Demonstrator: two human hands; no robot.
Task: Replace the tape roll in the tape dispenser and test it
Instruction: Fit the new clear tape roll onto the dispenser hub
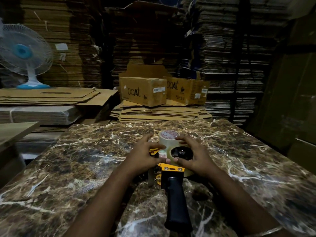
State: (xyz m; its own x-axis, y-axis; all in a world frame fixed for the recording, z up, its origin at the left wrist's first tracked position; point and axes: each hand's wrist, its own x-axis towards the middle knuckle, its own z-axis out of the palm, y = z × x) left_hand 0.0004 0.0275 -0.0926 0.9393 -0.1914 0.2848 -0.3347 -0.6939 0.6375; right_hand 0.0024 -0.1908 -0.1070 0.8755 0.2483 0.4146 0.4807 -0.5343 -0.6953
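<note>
A yellow tape dispenser with a black handle lies on the marble table, handle towards me. A clear tape roll sits around its black hub. My right hand curls over this roll from the right, fingers on its rim. My left hand grips the dispenser's yellow front part, thumb against the roll. A second tape roll with red print on its core stands just behind, touching my fingertips.
The marble table has open room left and right of my hands. Behind it lie flat cardboard stacks with two "boat" boxes. A white and blue fan stands at the far left on cardboard sheets.
</note>
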